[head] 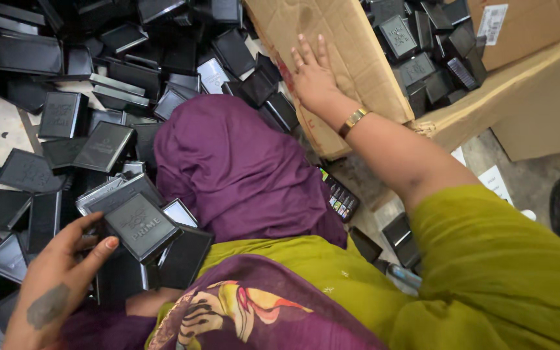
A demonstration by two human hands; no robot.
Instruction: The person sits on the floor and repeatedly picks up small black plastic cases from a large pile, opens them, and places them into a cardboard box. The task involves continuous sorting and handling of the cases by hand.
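Observation:
My left hand (59,275) is at the lower left, with thumb and fingers pinching the near corner of a flat black box (142,227) that has pale embossed lettering on its lid. That box rests on top of other black boxes and lids beside my purple cloth (241,168). My right hand (312,74) reaches forward, with a gold bracelet (353,120) on its wrist. Its palm lies flat with fingers spread on the flap of a big cardboard carton (351,58), and it holds nothing.
Several loose black boxes and lids (66,116) cover the floor on the left and at the back. The carton holds more black boxes (422,58). A calculator (339,198) lies by the carton's near corner. My green sleeve fills the lower right.

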